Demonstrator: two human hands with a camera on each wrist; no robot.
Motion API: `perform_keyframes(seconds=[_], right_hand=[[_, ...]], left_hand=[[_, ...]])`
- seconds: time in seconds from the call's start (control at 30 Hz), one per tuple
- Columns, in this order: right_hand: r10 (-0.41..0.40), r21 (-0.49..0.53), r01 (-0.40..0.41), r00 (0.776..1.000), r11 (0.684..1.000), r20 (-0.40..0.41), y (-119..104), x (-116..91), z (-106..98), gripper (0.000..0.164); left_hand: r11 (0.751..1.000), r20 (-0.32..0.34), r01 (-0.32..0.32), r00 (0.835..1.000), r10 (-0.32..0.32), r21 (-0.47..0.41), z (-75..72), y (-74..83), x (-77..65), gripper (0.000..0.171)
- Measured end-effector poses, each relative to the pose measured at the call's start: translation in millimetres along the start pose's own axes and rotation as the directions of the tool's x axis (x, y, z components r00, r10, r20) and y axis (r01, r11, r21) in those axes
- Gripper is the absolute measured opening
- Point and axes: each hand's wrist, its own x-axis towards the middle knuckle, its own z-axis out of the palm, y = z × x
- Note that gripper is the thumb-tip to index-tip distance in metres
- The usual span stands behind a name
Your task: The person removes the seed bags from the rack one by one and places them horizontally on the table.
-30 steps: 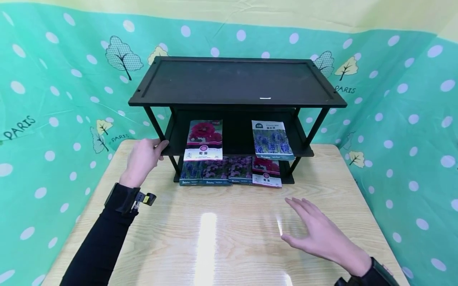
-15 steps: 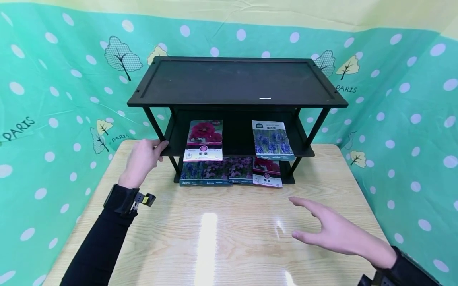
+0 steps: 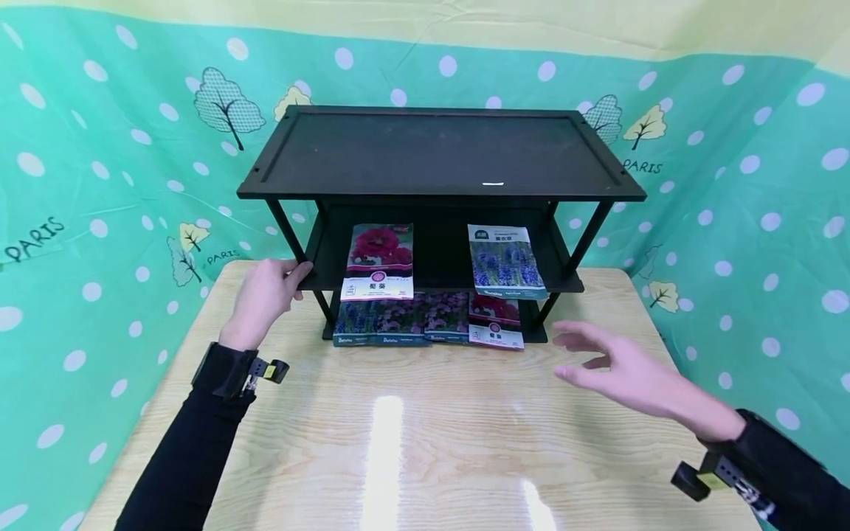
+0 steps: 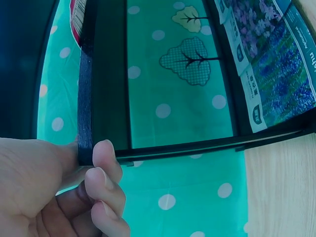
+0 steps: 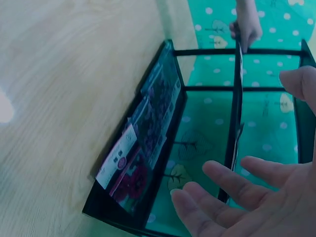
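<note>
My left hand (image 3: 262, 299) grips the left front corner of the middle tier of a black shelf rack (image 3: 438, 155); the left wrist view shows its fingers (image 4: 106, 187) curled at the tier's edge. My right hand (image 3: 620, 369) holds nothing, its fingers loosely bent, above the table just right of the rack. On the middle tier lie a red-flowered seed packet (image 3: 377, 262), left, and a blue-flowered packet (image 3: 506, 259), right. Below, a row has a blue-flowered packet (image 3: 355, 323), two purple-flowered packets (image 3: 401, 321) and another red-flowered packet (image 3: 495, 322), their upper parts partly hidden.
The rack stands toward the back of a light wooden table (image 3: 451, 428). A green dotted cloth (image 3: 750, 243) with tree prints hangs behind and at both sides. One small white mark (image 3: 493, 184) shows on the rack's top tier.
My right hand has moved rightward, then forward toward the rack, with its fingers bending a little more. My left hand keeps its grip in the same place. The packets have not moved.
</note>
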Motion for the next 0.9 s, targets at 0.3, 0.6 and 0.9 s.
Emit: perform_keyframes(seconds=[0.3,0.6,0.9], right_hand=[[0.011,-0.029,-0.014,0.995,0.999,-0.102,-0.7,20.5,-26.6,0.058],[0.025,-0.070,-0.037,0.985,0.997,-0.171,-7.4,38.2,-51.9,0.054],[0.086,-0.126,-0.110,0.980,0.986,-0.179,-10.8,58.2,-58.9,0.051]], left_hand=[[1.000,-0.017,-0.003,1.000,0.002,-0.015,0.3,0.7,0.5,0.044],[0.999,-0.012,0.005,1.000,-0.006,-0.041,-0.3,0.7,2.1,0.043],[0.999,0.003,0.019,1.000,-0.019,-0.037,-2.9,1.8,3.4,0.041]])
